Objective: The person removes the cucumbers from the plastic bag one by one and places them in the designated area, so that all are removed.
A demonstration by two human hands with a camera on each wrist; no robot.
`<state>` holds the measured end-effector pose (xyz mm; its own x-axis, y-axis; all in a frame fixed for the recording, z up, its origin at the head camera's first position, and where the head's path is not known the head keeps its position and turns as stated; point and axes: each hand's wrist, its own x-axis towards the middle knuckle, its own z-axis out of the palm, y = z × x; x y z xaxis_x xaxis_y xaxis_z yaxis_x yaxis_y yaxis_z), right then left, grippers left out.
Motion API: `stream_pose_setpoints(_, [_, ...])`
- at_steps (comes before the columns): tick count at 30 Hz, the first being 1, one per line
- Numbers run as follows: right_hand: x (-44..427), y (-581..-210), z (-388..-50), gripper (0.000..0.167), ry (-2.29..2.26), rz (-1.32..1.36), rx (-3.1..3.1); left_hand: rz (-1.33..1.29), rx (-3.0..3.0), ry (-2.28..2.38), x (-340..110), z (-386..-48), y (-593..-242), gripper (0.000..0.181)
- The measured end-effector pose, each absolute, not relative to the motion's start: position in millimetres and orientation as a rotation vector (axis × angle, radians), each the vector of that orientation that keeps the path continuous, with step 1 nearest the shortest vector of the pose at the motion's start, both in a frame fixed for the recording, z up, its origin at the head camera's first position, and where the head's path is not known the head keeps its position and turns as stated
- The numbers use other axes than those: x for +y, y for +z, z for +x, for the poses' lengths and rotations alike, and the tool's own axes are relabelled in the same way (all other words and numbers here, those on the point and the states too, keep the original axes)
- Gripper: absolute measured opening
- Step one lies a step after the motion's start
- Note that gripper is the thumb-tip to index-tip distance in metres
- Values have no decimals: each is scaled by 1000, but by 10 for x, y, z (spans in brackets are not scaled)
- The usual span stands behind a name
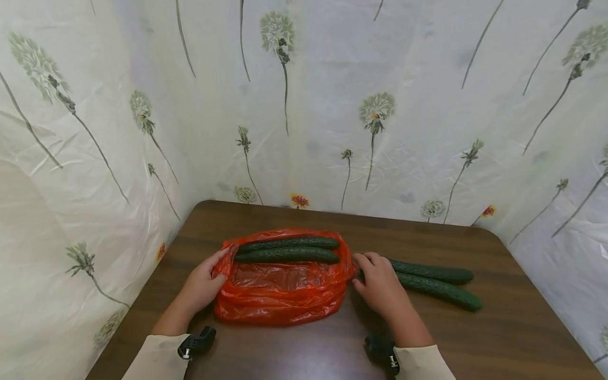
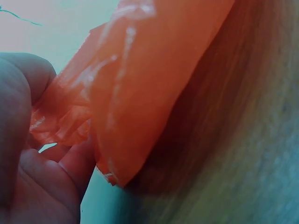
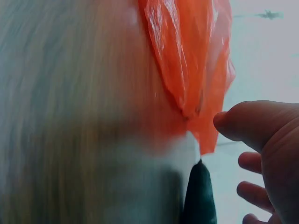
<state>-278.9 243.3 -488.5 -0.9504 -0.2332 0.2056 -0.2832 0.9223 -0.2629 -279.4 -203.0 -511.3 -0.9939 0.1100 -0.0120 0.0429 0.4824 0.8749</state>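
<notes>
Bag (image 1: 280,307) pinched by left hand (image 1: 203,285); right hand (image 1: 381,284) beside.

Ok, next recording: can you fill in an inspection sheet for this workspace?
Surface: brown, wood-grained table.
Job's things: red bag, its mouth open; two cucumbers inside, along its far side; two more on the table, right of the bag.
Clutter: nothing seen.
Hands: left hand pinches the bag's left edge; right hand is by the bag's right end, fingers apart, contact unclear. Black devices at both wrists.
Cables: nothing seen.
Surroundings: pale flower-print sheeting behind the table and at both sides.
</notes>
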Motion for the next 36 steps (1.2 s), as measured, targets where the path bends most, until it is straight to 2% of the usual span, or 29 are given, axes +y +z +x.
stream_pose_setpoints(15, [2164, -4879, -2881, 49, 504, 483, -2856, 153, 2697, 1524, -2012, -2792, -5086, 66])
stream_pose_setpoints(24, [2039, -4831, -2886, 52, 554, 514, -2879, 147, 2688, 1526, -2009, -2796, -5073, 67])
stream_pose_setpoints(30, [1948, -4864, -2917, 60, 578, 477, -2947, 138, 2686, 1521, -2014, -2785, -5074, 67])
stream_pose_setpoints(36, [1879, -4863, -2937, 58, 574, 506, -2925, 128, 2662, 1544, -2010, -2779, -5085, 67])
